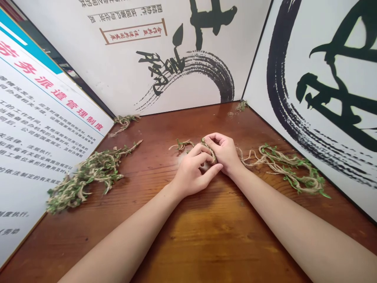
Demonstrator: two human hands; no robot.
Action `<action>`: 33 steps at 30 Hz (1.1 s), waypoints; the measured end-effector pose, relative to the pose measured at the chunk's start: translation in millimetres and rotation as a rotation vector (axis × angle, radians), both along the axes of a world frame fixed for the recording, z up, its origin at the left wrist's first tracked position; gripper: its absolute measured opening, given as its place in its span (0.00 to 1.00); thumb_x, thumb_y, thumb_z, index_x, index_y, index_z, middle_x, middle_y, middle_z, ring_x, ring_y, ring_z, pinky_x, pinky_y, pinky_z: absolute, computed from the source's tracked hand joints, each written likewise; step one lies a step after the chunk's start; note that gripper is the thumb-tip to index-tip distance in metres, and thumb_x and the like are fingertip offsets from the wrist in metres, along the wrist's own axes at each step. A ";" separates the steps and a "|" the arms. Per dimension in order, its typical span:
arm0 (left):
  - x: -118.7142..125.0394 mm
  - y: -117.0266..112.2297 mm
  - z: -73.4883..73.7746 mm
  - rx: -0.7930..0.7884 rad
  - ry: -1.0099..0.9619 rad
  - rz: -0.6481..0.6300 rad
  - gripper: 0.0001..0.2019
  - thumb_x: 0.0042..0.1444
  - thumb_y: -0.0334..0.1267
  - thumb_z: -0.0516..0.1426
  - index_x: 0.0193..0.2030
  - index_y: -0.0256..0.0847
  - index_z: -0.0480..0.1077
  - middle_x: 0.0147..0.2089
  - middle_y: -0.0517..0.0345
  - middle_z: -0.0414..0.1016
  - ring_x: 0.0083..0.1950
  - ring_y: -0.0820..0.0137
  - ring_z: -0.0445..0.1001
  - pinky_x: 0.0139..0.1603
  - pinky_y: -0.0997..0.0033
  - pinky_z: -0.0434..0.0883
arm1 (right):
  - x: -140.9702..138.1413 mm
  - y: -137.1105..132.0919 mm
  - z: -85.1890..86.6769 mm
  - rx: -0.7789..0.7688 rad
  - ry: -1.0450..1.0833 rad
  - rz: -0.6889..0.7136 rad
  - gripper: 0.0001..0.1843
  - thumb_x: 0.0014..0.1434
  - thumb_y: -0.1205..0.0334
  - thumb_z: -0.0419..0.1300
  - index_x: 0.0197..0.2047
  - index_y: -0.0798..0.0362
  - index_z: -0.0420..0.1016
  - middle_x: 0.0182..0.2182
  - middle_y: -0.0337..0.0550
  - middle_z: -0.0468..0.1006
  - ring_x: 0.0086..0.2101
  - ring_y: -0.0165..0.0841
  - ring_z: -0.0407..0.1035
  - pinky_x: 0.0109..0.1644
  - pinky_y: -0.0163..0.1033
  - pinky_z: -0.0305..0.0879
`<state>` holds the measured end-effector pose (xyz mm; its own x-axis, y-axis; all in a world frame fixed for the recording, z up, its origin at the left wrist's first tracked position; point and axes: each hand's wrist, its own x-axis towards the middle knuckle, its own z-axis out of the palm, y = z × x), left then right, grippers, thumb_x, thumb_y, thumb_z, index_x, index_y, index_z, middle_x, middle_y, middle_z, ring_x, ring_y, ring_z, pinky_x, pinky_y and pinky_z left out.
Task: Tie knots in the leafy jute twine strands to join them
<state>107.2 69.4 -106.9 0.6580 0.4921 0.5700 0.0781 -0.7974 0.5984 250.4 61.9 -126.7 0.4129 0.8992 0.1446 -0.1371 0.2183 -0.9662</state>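
Note:
Both hands meet over the middle of the table, working on a length of twine with green leaves [209,148]. My left hand [196,169] curls its fingers over the twine from the left, its thumb reaching toward the other hand. Thumb and fingers of my right hand [223,151] pinch the same twine from the right. Part of the twine is hidden under the fingers. A short loose end of leafy twine [183,145] lies just beyond my left hand. To the right, a looped bundle of leafy twine [290,167] trails strands toward my right wrist.
A thick heap of leafy twine [85,179] lies on the left of the brown wooden table [188,243]. A smaller tangle [125,122] sits at the back left, and a little tuft [242,105] at the far corner. Printed panels [188,86] stand around the table's back and sides.

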 end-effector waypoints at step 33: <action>-3.0 -9.2 17.8 -0.353 0.360 -0.339 0.27 0.63 0.45 0.58 0.15 0.39 0.57 0.28 0.58 0.66 0.28 0.74 0.62 0.31 0.69 0.63 | 6.2 10.8 -5.4 -0.032 0.348 -0.074 0.22 0.44 0.45 0.74 0.34 0.49 0.72 0.25 0.32 0.71 0.24 0.28 0.63 0.29 0.37 0.62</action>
